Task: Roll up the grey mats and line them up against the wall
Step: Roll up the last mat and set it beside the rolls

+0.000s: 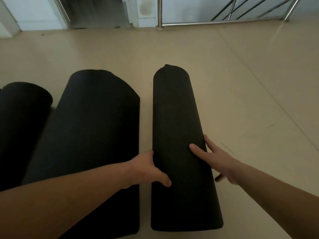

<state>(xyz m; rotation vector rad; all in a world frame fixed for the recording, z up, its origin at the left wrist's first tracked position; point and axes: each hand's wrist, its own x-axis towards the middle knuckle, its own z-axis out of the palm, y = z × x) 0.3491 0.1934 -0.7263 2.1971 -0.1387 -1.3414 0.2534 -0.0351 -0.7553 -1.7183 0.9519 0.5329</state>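
Three dark grey rolled mats lie side by side on the beige floor, their long axes pointing away from me. The right-hand mat [177,118] is the narrowest roll. My left hand [148,168] presses against its left side with the thumb on top. My right hand [214,159] holds its right side, thumb laid across the top. A small gap separates it from the thick middle mat [93,128]. Only part of the far-left mat [20,114] is in view. My left forearm crosses over the middle mat.
A metal railing [207,23] and a post [159,12] stand at the far edge on the right. A white wall with a dark doorway [96,12] lies ahead. Bare floor [259,100] stretches to the right of the mats.
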